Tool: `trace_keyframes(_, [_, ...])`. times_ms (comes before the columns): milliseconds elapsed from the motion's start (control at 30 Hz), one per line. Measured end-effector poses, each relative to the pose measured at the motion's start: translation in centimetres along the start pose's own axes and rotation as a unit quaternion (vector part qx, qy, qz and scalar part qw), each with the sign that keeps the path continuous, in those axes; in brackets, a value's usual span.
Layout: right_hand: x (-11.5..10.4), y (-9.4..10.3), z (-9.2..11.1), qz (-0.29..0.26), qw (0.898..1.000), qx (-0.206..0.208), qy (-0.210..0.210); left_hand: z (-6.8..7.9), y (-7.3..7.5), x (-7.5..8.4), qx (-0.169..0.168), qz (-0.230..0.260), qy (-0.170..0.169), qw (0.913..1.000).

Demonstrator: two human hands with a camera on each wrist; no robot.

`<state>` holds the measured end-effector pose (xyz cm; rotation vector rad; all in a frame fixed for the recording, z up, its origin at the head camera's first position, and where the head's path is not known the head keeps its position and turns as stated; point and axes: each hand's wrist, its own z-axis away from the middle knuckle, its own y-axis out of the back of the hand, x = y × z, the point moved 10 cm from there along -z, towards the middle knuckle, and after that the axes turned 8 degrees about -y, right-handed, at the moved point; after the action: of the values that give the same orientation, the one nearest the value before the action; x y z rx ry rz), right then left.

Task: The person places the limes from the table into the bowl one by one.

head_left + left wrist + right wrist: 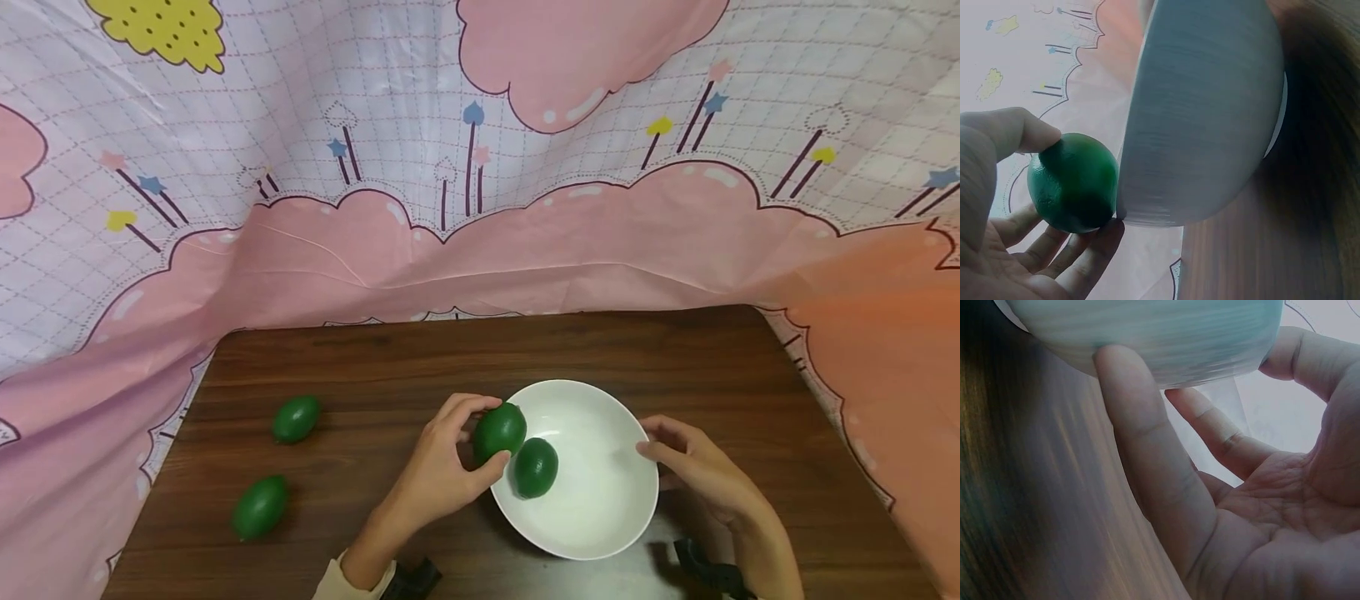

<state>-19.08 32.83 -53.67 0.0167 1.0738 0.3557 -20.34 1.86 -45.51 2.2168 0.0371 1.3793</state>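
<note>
My left hand (pixel 438 467) holds a green lime (pixel 500 431) between thumb and fingers, over the left rim of a white bowl (pixel 603 479). In the left wrist view, the held lime (pixel 1074 184) is right beside the bowl's outer wall (pixel 1200 119). Inside the bowl, against its left side, lies another lime (pixel 536 468). My right hand (pixel 705 471) grips the bowl's right side, thumb at the rim and fingers under the outer wall. The right wrist view shows those fingertips (pixel 1124 369) against the bowl's underside.
Two more limes lie on the dark wooden table (pixel 390 358) at the left, one farther back (pixel 296 418) and one nearer (pixel 260 507). A patterned pink and white cloth (pixel 480 250) hangs behind the table and runs down both its sides.
</note>
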Motion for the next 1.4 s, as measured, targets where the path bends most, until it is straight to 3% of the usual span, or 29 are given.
trace_keyframes(333, [-0.5, -0.1, -0.5, 0.011, 1.000, 0.001, 0.002, -0.1, 0.3, 0.3, 0.000, -0.021, -0.003, 0.9998])
trace_keyframes(933, [-0.4, -0.1, -0.2, 0.005, 1.000, -0.001, 0.013, -0.7, -1.1, 1.8, -0.020, -0.078, -0.038, 0.9960])
trace_keyframes(1233, [-0.2, -0.1, -0.2, 0.002, 1.000, 0.002, 0.005, -0.9, -2.0, 2.4, -0.023, -0.167, -0.076, 0.9828])
trace_keyframes(1400, [-0.1, -0.1, -0.1, 0.002, 1.000, 0.001, 0.007, -0.9, -2.5, 2.6, -0.022, -0.189, -0.088, 0.9778])
